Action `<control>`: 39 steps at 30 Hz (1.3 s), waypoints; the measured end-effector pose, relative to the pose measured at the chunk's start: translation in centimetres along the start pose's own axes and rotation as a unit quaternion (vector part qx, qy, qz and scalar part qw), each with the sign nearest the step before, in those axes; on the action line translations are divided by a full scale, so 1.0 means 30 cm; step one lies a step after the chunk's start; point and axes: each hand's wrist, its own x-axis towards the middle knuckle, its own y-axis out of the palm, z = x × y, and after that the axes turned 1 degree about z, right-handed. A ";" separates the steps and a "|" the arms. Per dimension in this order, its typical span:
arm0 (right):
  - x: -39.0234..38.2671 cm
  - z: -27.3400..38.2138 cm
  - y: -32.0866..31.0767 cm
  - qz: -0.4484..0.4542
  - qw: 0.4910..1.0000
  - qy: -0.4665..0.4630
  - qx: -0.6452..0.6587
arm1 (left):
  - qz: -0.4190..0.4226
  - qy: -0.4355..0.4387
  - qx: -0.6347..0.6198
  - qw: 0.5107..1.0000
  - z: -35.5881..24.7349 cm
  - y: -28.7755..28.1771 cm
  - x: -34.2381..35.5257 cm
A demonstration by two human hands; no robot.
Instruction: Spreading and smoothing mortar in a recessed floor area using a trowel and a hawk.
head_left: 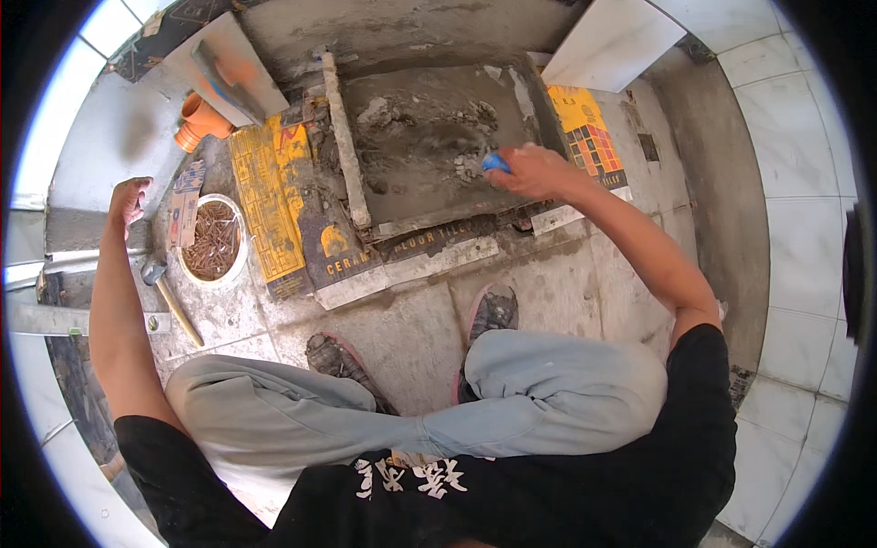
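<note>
My right hand (pixel 530 173) grips a blue-handled tool (pixel 496 163) above the right part of a bed of wet grey mortar (pixel 411 187). The tool's working end blends into the mortar, so its kind is unclear. Rough lumps and hollows mark the middle of the bed. A mortar-crusted strip (pixel 343 137) lies along the bed's left side. Far to the left, my left hand (pixel 131 199) is raised near the wall with its fingers curled in, and nothing shows in it. Flattened yellow and black tile cartons (pixel 265 210) lie under and around the bed.
Beside my left forearm are a white bucket (pixel 239 251) of thin brown pieces, a wooden-handled hammer (pixel 176 306) and a spirit level (pixel 55 320). Orange cups (pixel 201 121) lie near a leaning board (pixel 228 68). A white tile (pixel 612 41) leans at the back right. My shoes (pixel 493 310) are close in front.
</note>
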 end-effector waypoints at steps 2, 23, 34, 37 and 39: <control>-0.006 0.013 0.052 0.007 1.000 -0.018 -0.002 | -0.011 0.013 0.022 1.000 -0.082 0.084 -0.016; 0.004 -0.102 -0.122 0.043 0.991 0.060 0.114 | -0.008 -0.003 0.012 1.000 -0.111 0.084 -0.064; 0.432 0.245 -0.165 0.044 0.991 0.010 0.127 | 0.012 0.025 0.027 0.999 -0.152 0.128 -0.077; 0.533 0.244 -0.121 0.003 0.999 -0.044 -0.002 | 0.033 0.029 0.020 0.999 -0.148 0.119 -0.067; 0.530 0.260 -0.113 0.039 0.989 -0.115 -0.086 | 0.006 0.021 0.016 1.000 -0.093 0.095 -0.066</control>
